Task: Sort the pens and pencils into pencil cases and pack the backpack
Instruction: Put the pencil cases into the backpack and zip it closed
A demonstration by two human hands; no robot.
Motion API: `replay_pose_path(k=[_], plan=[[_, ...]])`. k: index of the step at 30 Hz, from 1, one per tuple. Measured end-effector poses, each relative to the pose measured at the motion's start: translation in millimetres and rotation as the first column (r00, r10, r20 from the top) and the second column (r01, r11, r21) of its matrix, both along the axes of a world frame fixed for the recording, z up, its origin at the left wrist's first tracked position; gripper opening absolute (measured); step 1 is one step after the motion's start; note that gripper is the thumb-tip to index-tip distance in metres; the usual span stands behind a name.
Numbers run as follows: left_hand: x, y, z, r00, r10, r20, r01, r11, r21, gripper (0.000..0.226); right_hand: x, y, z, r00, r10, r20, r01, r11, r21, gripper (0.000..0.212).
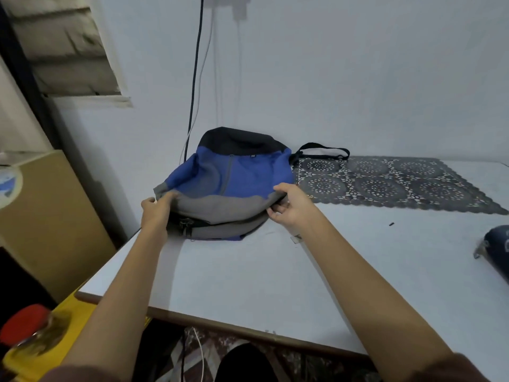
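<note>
Both hands grip the backpack point(234, 183): left hand point(155, 213) and right hand point(289, 205) pinch its near gray edge, likely spreading the opening; it lies flat at our table's point(248, 285) far-left corner.

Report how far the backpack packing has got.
Done: unclear; no pens or pencils are in view. In hand: the left hand and right hand grip the backpack by its near edge on the table. Left: a dark blue pouch, perhaps a pencil case, lies outside it at the right.
</note>
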State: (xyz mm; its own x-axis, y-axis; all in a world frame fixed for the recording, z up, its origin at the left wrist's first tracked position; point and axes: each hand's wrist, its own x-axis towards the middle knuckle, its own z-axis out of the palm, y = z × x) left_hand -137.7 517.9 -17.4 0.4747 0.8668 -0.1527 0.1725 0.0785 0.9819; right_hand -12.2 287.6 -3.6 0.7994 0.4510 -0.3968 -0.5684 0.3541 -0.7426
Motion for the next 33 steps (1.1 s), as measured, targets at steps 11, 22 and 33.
replay_pose_path(k=[11,22,33], plan=[[-1,-12,11,0.958,-0.286,0.002,0.286,0.957,-0.041,0.046,21,-19,3,0.95,-0.131,0.282,0.198,0.954,-0.224,0.051],[38,-114,12,0.924,-0.311,0.224,0.315,0.949,0.022,0.019,23,-113,23,0.857,-0.18,0.483,0.335,0.907,-0.255,0.016],[46,-211,6,0.864,-0.432,0.258,0.447,0.894,-0.001,0.006,12,-226,13,0.859,-0.308,0.409,0.42,0.881,-0.218,0.039]])
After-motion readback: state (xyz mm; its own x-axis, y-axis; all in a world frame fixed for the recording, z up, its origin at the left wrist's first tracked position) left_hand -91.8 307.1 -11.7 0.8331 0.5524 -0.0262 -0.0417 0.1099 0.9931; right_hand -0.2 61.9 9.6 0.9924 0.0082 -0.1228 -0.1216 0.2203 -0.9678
